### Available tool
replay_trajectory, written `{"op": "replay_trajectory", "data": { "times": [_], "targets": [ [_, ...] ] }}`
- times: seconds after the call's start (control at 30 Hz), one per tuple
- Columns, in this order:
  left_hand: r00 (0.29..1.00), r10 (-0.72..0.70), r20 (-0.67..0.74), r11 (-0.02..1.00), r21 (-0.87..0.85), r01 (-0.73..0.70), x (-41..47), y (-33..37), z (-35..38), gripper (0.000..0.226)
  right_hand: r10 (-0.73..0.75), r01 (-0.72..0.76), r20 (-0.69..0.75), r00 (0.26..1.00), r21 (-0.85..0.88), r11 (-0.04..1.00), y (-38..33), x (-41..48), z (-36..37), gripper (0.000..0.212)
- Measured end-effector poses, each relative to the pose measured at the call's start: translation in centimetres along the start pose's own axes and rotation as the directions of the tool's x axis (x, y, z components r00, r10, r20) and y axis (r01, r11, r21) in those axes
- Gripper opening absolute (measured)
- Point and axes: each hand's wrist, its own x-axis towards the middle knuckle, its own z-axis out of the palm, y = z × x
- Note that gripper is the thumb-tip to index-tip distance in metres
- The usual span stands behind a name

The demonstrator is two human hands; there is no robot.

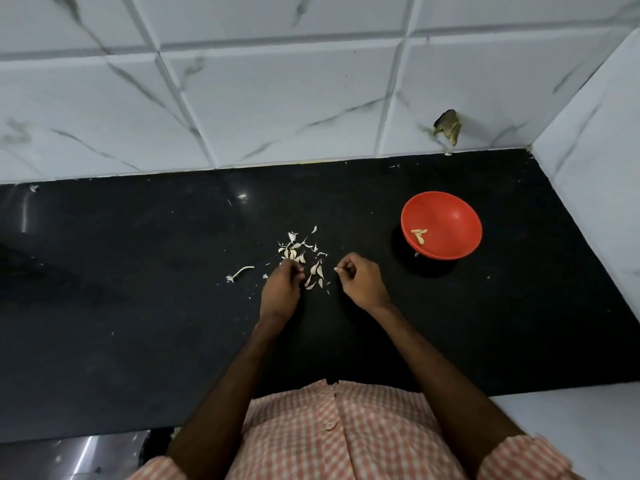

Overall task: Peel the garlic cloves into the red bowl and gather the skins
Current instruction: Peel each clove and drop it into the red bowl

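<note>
A loose heap of garlic cloves and papery skins lies on the black counter. My left hand rests on the heap's near left side, fingers curled down among the pieces. My right hand sits just right of the heap, fingers closed, with a small pale bit at its fingertips that could be a clove or a skin. The red bowl stands to the right and a little farther back, with a few peeled cloves inside. A dry garlic stem lies left of my left hand.
White marble-pattern tiles form the back wall, with a side wall closing the right corner near the bowl. A broken hole shows in the tile above the bowl. The counter's front edge runs near my checked shirt.
</note>
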Motion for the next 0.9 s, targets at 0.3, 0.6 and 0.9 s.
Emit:
{"op": "replay_trajectory", "data": {
  "times": [0.3, 0.6, 0.9],
  "targets": [
    [0.978, 0.186, 0.099, 0.972, 0.128, -0.197, 0.2, 1.7, -0.5, 0.014, -0.129, 0.128, -0.065, 0.989, -0.03, 0.991, -2.6, -0.9, 1.0, 0.005],
    [0.986, 0.147, 0.082, 0.98, 0.122, -0.156, 0.8, 1.7, -3.2, 0.014, -0.194, 0.189, -0.057, 0.979, -0.084, 0.978, -5.2, -0.4, 3.0, 0.009],
    [0.986, 0.125, 0.112, 0.987, 0.085, -0.135, 1.4, 1.6, -4.0, 0.018, -0.005, 0.02, -0.084, 0.996, 0.176, 0.984, -7.0, -0.6, 3.4, 0.004]
  ]
}}
